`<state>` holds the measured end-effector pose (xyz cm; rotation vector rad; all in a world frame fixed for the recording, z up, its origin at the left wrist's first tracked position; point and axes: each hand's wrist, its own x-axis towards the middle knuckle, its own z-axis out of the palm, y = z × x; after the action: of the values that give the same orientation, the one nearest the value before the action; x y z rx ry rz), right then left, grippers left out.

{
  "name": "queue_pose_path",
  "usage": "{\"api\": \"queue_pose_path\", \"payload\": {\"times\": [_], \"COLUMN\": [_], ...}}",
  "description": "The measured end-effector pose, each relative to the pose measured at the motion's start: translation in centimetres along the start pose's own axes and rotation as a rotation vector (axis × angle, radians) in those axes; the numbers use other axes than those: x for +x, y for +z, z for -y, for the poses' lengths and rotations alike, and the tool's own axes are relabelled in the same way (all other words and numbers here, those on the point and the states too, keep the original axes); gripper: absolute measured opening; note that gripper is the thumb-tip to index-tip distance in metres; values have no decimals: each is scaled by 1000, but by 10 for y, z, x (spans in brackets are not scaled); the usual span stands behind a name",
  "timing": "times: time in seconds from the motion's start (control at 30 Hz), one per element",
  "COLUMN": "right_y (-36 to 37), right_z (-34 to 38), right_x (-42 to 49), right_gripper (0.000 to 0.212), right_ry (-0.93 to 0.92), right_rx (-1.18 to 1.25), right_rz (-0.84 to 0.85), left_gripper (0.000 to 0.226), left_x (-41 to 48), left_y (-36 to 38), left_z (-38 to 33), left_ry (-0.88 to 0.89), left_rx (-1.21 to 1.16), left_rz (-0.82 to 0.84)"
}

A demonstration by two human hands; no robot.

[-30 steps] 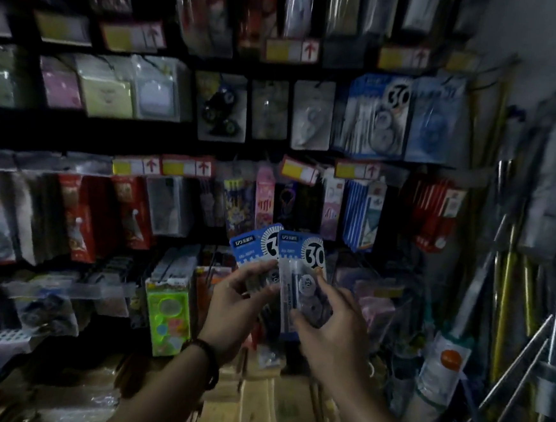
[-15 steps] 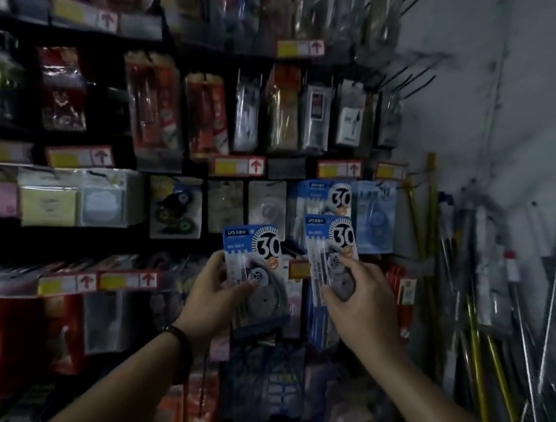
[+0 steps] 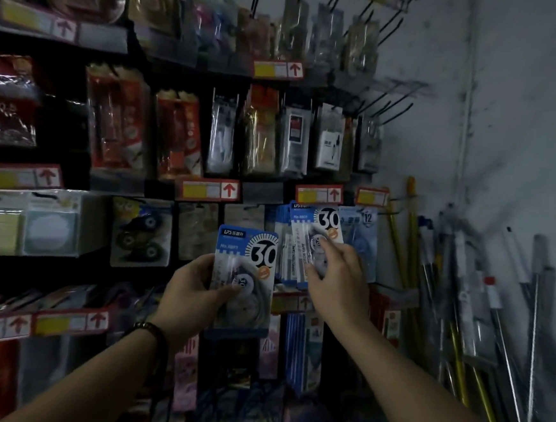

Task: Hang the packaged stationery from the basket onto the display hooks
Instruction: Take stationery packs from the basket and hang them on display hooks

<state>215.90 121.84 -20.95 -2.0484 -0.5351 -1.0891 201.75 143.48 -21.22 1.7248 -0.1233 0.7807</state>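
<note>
Blue correction-tape pack (image 3: 245, 268) (marked "30"), frame centre: left hand (image 3: 194, 290) grips it. Right hand (image 3: 338, 279) pinches second pack (image 3: 314, 233) against hanging stock.

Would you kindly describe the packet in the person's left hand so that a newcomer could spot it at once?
On the dark display wall, look below the central red-and-yellow price tag. There the left hand holds a blue packet marked with a big 30. Its twin, in the right hand, is up against the hanging stock; this one is lower and further left.
</note>
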Motion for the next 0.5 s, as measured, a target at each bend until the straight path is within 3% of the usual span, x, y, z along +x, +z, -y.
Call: {"api": "queue_pose_path", "payload": {"times": [0.5], "right_y": [15], "right_z": [3], "right_x": [11], "right_gripper": [57], "right_ry": [41], "right_rx": [-17], "right_rz": [26], "left_gripper": [35], "left_x": [8], "left_y": [2], "left_z": [-5], "left_ry": [-31], "left_rx": [21], "left_rz": [32]}}
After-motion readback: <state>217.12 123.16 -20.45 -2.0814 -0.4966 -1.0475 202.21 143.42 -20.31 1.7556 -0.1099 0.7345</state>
